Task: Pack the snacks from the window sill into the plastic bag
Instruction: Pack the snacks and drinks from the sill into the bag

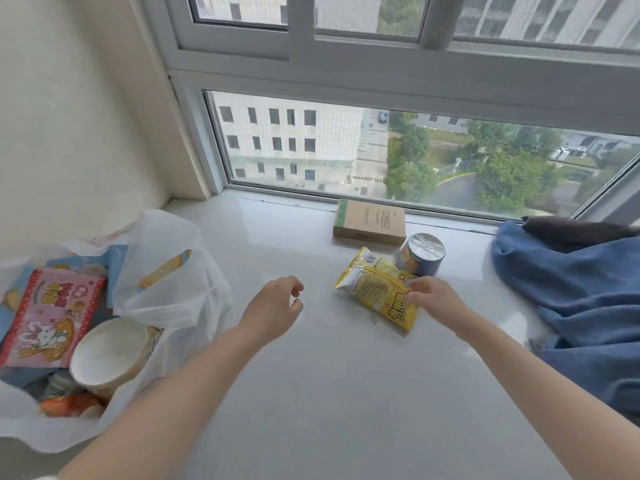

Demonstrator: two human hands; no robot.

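One white window sill (311, 358) bears one open plastic bag (173, 299) far left of the grip, one cardboard box (369, 222) beyond it, one foil-topped can (423, 252) just behind, and one yellow snack packet (377, 287) pinched by the right hand (433, 296), while the left hand (277, 306) hovers loosely curled, holding nothing.

White window sill (294, 341), carrying: open plastic bag (173, 289) of snacks at left; yellow snack packet (377, 285) at centre; foil-topped can (424, 252) just behind it; brown cardboard box (369, 221) against the glass; blue cloth (571, 299) at right.
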